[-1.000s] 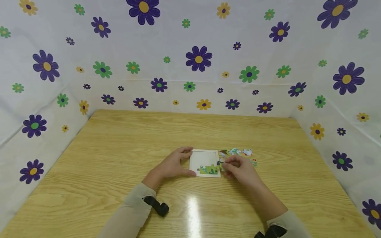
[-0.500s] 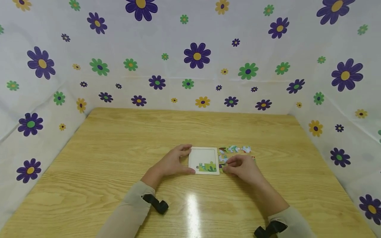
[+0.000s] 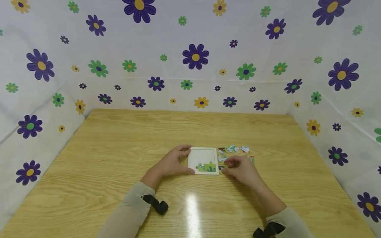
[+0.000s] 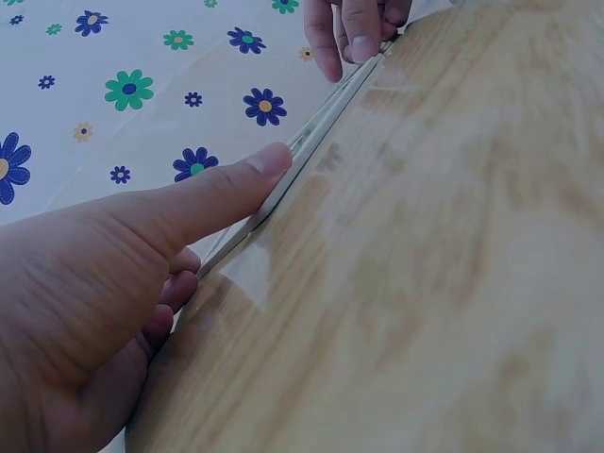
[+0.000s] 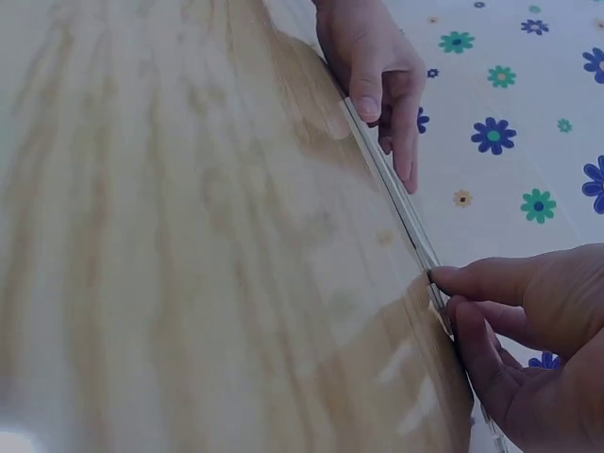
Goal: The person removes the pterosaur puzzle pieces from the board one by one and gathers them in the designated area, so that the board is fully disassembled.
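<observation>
A square, pale puzzle tray (image 3: 202,157) lies on the table, its lower right part filled with a few joined green jigsaw pieces (image 3: 207,167). My left hand (image 3: 169,163) holds the tray's left side, thumb at the near corner and fingers at the far corner. In the left wrist view, the thumb (image 4: 236,184) lies along the tray's edge. Just outside the right rim, my right hand (image 3: 244,170) pinches a small dark and green puzzle piece (image 3: 220,169), mostly hidden by the fingertips. The right wrist view shows that thumb and fingers (image 5: 472,278) close to the tabletop.
Several loose puzzle pieces (image 3: 232,149) lie right of the tray, some partly behind my right hand. The wooden table (image 3: 134,138) is bounded by a white flowered cloth (image 3: 169,39) at the back and both sides.
My right hand has drawn the puzzle piece back from over the tray's right rim and lowered it beside the tray. My left hand keeps its hold. The head view has shifted slightly.
</observation>
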{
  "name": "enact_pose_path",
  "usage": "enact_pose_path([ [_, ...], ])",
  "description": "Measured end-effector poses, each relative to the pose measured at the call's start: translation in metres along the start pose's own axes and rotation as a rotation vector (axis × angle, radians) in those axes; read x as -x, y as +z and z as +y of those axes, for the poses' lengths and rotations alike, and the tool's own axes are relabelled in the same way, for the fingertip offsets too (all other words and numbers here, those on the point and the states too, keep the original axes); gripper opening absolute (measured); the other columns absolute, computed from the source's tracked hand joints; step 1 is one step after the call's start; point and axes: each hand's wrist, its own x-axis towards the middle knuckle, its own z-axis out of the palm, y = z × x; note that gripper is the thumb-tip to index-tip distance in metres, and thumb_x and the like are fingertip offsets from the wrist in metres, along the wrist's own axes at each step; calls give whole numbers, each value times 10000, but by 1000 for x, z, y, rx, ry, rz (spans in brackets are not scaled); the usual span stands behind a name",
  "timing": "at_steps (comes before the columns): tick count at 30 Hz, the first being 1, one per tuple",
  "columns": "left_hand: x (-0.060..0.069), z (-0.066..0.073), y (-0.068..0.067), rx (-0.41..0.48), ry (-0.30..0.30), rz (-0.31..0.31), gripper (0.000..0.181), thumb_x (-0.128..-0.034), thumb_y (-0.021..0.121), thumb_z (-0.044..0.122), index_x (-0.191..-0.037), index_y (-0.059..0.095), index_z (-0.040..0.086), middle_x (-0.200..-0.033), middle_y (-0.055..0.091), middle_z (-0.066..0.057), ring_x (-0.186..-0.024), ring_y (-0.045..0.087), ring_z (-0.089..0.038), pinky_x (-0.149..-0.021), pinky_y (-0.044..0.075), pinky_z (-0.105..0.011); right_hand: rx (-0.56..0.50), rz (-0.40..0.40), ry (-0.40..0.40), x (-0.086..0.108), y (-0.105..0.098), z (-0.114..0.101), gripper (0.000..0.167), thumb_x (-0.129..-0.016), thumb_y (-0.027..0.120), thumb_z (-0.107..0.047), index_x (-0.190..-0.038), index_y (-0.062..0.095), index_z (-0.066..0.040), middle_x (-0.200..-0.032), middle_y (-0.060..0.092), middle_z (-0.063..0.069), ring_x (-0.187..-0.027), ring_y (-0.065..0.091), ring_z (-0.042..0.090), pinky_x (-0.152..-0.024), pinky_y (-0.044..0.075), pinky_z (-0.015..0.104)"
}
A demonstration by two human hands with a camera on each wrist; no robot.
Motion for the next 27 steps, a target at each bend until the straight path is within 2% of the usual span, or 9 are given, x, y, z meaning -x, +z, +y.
enact_pose_path([
  [3, -2, 1, 1, 4, -5, -4, 981, -750, 872, 437, -1492, 403, 0, -1616, 329, 2, -1520, 247, -275, -1219, 266, -485, -73, -25, -19, -1, -3, 2, 298, -841, 809, -152, -1085, 715, -10, -910, 628, 61, -781, 585, 153, -642, 527, 234],
  [8, 0, 2, 0, 5, -22, 2, 982, -743, 876, 437, -1490, 411, 0, -1617, 327, 11, -1520, 247, -273, -1218, 266, -488, -121, -48, -76, -6, 1, -4, 333, -866, 790, -166, -1144, 709, -1, -947, 657, 108, -729, 646, 137, -595, 542, 234],
  [14, 0, 4, -1, 0, -12, 10, 970, -745, 874, 441, -1484, 427, 0, -1609, 343, 0, -1511, 267, -281, -1213, 275, -492, -172, -166, -160, -13, 19, -16, 296, -924, 712, -106, -1178, 687, 45, -974, 639, 141, -703, 675, 152, -589, 561, 233],
  [18, -1, 4, 0, 6, -5, 5, 968, -753, 865, 449, -1486, 421, -1, -1611, 339, -3, -1511, 264, -284, -1212, 278, -493, -49, -200, -221, -14, 30, -22, 292, -932, 705, -139, -1180, 704, 16, -988, 638, 102, -731, 599, 137, -607, 518, 221],
  [21, 0, 3, 0, 5, -2, 8, 969, -756, 862, 454, -1486, 419, -5, -1613, 336, -8, -1512, 260, -290, -1211, 278, -499, 56, -181, -238, -14, 35, -26, 271, -930, 711, -158, -1166, 727, -26, -1010, 630, 76, -789, 547, 141, -645, 491, 233],
  [27, 1, 3, -1, 9, 2, 17, 960, -753, 869, 438, -1480, 430, -10, -1607, 347, -10, -1510, 266, -293, -1211, 274, -506, 113, -161, -250, -13, 38, -29, 244, -930, 703, -136, -1154, 715, -39, -989, 623, 73, -800, 543, 144, -676, 477, 247],
])
